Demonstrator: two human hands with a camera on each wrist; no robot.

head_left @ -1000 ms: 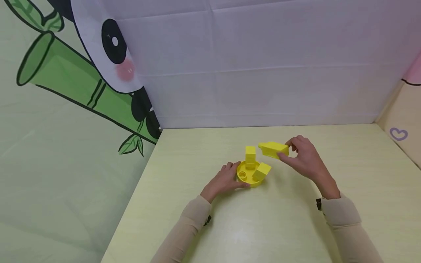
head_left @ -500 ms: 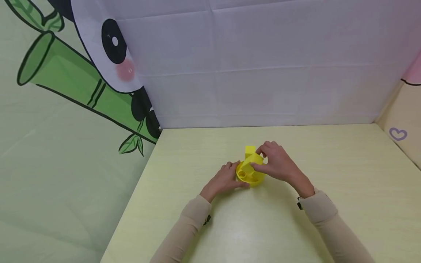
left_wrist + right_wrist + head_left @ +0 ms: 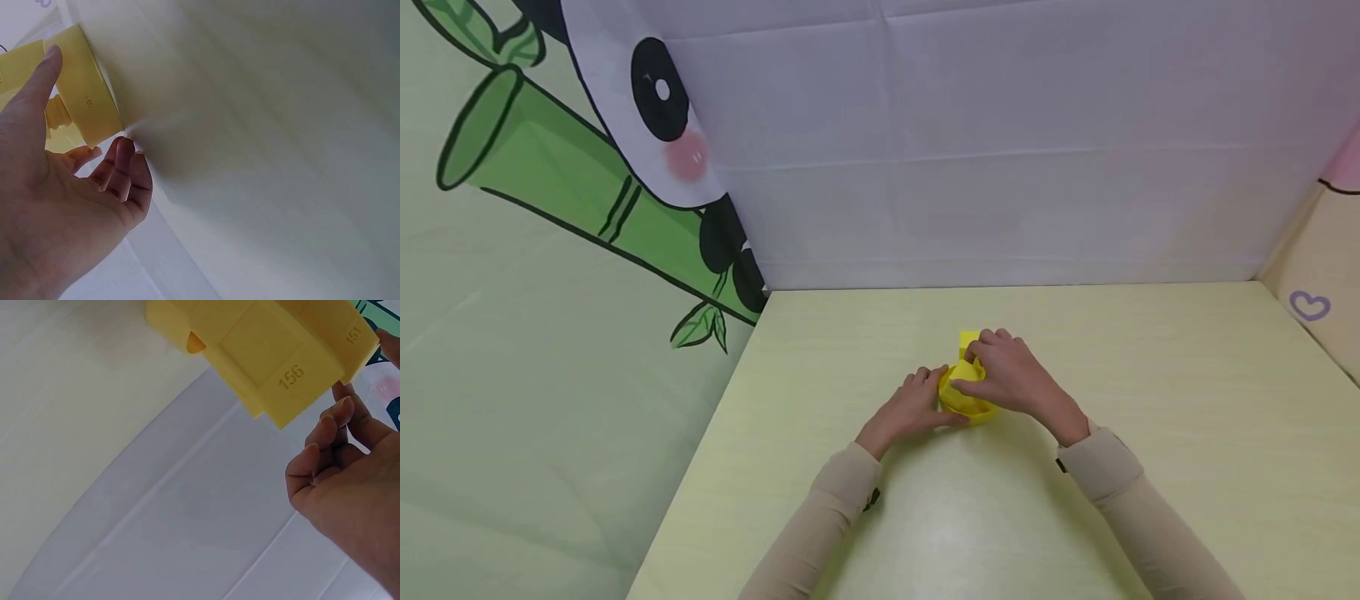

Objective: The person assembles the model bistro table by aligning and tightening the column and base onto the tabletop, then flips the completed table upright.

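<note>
A round yellow base (image 3: 983, 417) stands on the table. My left hand (image 3: 910, 408) grips its rim between thumb and fingers; the left wrist view shows the thumb on the base's side wall (image 3: 87, 94). Between thumb and fingertips, my right hand (image 3: 1015, 375) pinches a yellow block (image 3: 963, 372), held tilted over the base. In the right wrist view this block (image 3: 340, 328) is marked 151, beside another yellow block (image 3: 269, 369) marked 156. A further upright block (image 3: 967, 340) shows at the back of the base. The right hand hides part of the base.
The pale wooden table (image 3: 850, 350) ends at a white cloth backdrop (image 3: 1000, 208). A green printed cloth (image 3: 535, 400) hangs at the left, and a beige panel (image 3: 1311, 267) with a heart print stands at the right.
My right hand has carried the yellow block leftward and down, from beside the base to over it. The left hand has kept its hold on the base.
</note>
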